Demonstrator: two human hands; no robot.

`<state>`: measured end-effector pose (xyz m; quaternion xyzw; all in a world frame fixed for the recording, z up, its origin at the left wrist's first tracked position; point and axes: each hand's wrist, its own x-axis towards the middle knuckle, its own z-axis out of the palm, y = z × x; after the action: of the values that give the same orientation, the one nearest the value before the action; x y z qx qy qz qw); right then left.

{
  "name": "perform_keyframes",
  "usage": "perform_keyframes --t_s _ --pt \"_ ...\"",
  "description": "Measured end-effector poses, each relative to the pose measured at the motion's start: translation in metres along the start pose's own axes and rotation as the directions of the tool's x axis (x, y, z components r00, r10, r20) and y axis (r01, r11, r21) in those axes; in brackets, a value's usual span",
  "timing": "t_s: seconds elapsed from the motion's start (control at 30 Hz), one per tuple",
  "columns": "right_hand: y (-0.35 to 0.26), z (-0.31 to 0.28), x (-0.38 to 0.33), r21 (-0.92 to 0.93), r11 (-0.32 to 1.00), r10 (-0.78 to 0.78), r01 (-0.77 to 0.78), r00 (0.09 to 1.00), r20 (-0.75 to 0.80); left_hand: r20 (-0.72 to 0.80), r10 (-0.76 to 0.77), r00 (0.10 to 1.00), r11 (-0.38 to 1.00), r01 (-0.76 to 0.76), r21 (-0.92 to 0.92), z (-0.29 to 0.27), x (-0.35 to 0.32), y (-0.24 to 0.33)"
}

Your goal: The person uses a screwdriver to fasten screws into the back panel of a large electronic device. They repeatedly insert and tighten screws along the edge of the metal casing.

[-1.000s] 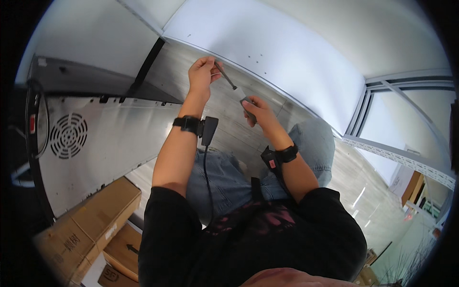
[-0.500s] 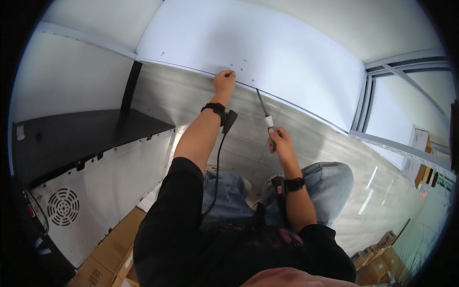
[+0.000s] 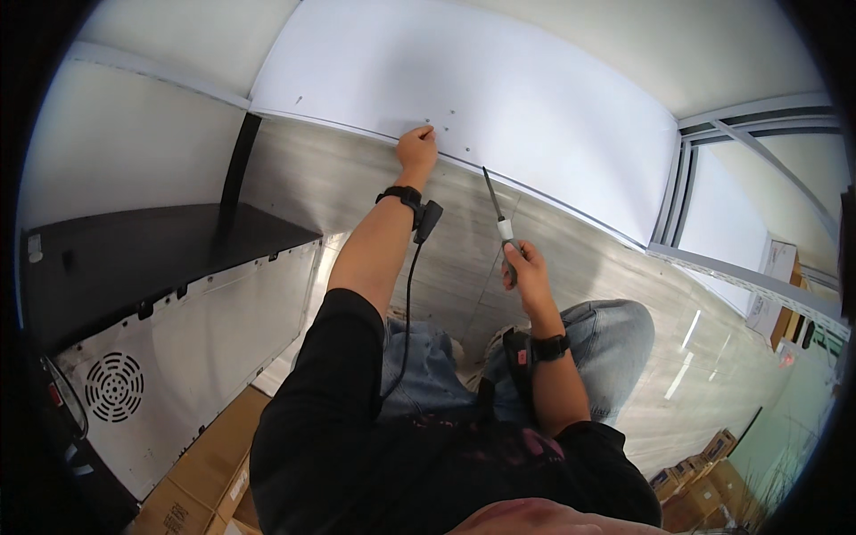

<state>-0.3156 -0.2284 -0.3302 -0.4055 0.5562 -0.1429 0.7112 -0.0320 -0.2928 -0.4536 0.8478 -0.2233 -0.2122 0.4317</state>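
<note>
My left hand (image 3: 416, 150) is closed in a pinch over the near edge of a white shelf panel (image 3: 553, 134). Whatever its fingertips hold is too small or hidden to make out. Several small screw-like bits (image 3: 447, 129) stand on the panel just beyond and to the right of that hand. In my right hand (image 3: 528, 272) is a screwdriver (image 3: 495, 198) with a dark grip, a pale collar and a long shaft. Its tip points away from me, close to the panel's near edge, right of my left hand. I cannot tell whether it touches the edge.
At left stands a black-topped metal cabinet (image 3: 169, 259) with a round vent. Cardboard boxes (image 3: 192, 464) lie below it, and more boxes (image 3: 700, 473) sit at lower right. Metal frame rails (image 3: 749, 281) run along the right. A black cable (image 3: 410, 312) hangs from my left wrist device.
My left hand has shifted very slightly toward the screw-like bits, its fingers still pinched. The screwdriver has barely moved, and the whole view has drifted a little.
</note>
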Motion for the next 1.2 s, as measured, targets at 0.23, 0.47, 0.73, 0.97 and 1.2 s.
perform_keyframes --t_s 0.23,0.47,0.73,0.97,1.2 --pt "-0.025 0.020 0.005 -0.099 0.995 0.013 -0.002 0.994 0.108 0.338 -0.366 0.867 0.697 0.496 -0.517 -0.077 -0.033 0.006" --pt "-0.051 0.110 -0.013 -0.146 0.988 0.018 0.049 0.906 0.423 0.312 -0.425 0.850 0.457 0.499 -0.736 -0.203 -0.105 0.039" --pt "-0.050 0.171 -0.080 -0.195 0.979 0.116 0.066 0.604 0.789 0.021 -0.428 0.903 0.459 0.238 -0.856 -0.311 -0.201 0.063" --pt "-0.056 0.189 -0.106 -0.131 0.991 0.117 -0.005 0.488 0.865 -0.218 -0.394 0.893 0.599 0.070 -0.797 -0.346 -0.215 0.096" --pt "-0.070 0.198 -0.124 -0.181 0.982 0.127 0.045 0.555 0.822 -0.168 -0.481 0.860 0.605 0.187 -0.774 -0.361 -0.205 0.086"
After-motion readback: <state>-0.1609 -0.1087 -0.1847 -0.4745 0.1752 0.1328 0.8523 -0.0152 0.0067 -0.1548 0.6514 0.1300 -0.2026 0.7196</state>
